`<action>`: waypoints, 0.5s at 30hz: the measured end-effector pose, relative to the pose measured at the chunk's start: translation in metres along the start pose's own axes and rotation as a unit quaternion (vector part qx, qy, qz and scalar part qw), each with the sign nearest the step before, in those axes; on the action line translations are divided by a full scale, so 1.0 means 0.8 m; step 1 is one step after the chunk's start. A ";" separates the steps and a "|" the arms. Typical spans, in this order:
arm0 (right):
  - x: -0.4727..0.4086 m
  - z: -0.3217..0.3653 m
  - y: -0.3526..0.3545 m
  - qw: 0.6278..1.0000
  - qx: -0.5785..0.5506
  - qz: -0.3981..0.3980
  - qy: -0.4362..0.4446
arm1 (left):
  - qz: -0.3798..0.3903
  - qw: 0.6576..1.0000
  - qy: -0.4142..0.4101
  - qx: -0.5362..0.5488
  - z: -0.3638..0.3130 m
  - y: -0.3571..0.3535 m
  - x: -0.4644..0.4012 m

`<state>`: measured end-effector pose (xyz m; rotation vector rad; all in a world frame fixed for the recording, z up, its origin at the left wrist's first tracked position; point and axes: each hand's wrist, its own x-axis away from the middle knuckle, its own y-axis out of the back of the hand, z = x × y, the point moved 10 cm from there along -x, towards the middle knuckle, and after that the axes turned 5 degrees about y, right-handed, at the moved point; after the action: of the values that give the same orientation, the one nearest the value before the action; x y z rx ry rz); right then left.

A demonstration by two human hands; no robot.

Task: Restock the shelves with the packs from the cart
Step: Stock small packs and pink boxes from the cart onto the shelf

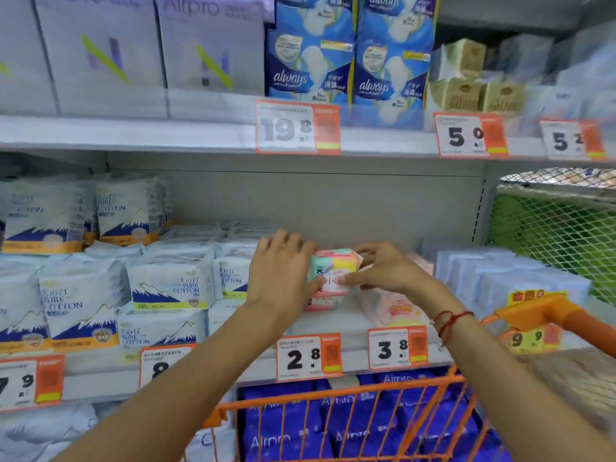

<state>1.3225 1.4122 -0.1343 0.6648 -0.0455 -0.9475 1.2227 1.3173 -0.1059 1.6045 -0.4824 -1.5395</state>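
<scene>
Pastel pad pack [334, 271], pink and mint with a yellow stripe, sits on the middle shelf [333, 325] dead centre of the view, right above the 2.8 price tag [308, 356]. Left hand [283, 271] lies flat against its 9 o'clock side with the fingers straight and reaching over the top; right hand [383, 268] pinches it from 3 o'clock, thumb on the front, fingers curled round the back. Red string bracelet [450, 323] on that wrist. At 9 o'clock the shelf is crammed with white Pure Cotton packs [170, 288], mountain logo and all. More pinkish packs [396, 305] lie just beside the held one at 4 o'clock over the 3.8 tag [396, 348], then pale blue packs [500, 278] further right. Upper shelf [133, 135] at 12 o'clock has blue Always packs [346, 51], lilac Airpro boxes [150, 45] at 10. Orange wire cart [350, 415] at 6 o'clock is stuffed with dark blue Airpro packs [300, 431]. Grey metal back panel, green mesh [553, 235] at 3 o'clock, all a bit blurry.
</scene>
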 end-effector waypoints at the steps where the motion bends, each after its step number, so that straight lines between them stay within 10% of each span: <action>1: -0.004 -0.011 0.000 1.000 0.016 -0.012 -0.008 | -0.006 0.998 -0.042 -0.043 -0.018 -0.004 -0.007; 15: -0.041 -0.063 -0.039 0.958 0.285 -0.003 0.010 | 0.121 0.928 -0.227 -0.270 -0.054 -0.115 0.006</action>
<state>1.2962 1.4501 -0.1835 1.2070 -0.3068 -0.9372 1.2400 1.3792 -0.1846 0.7387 -0.4315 -1.6666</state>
